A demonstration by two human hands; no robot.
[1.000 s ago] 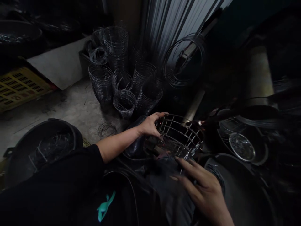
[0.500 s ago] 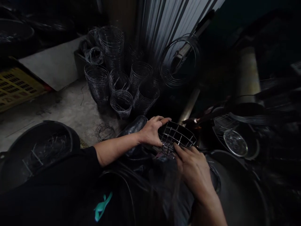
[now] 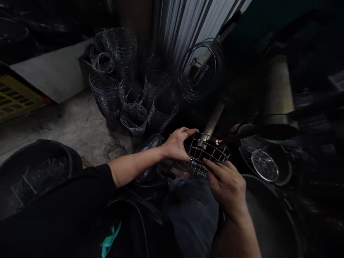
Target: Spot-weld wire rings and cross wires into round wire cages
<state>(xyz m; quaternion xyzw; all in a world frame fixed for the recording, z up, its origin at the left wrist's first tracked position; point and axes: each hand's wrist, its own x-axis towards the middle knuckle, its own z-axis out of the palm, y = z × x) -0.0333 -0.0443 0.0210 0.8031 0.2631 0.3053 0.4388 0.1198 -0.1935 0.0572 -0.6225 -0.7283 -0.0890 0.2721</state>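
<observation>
A small round wire basket of welded rings and uprights is held between my two hands, in front of my knees. My left hand grips its left side, thumb low and index finger along the upper rim. My right hand closes on its near right edge, with the fingertips at the wires. Just beyond the basket a metal bar slants upward, and a small copper-coloured tip shows at the basket's far right side. The exact contact between basket and tip is too dark to tell.
Several stacks of wire rings stand on the floor ahead. A wire coil hangs beyond the basket. Black tubs stand at left and right. A thick metal cylinder juts out at right. A yellow crate lies far left.
Both hands and the basket have shifted slightly right and up, the basket now nearer the copper-coloured tip. The surroundings have slid a little left in view. Both hands keep their hold.
</observation>
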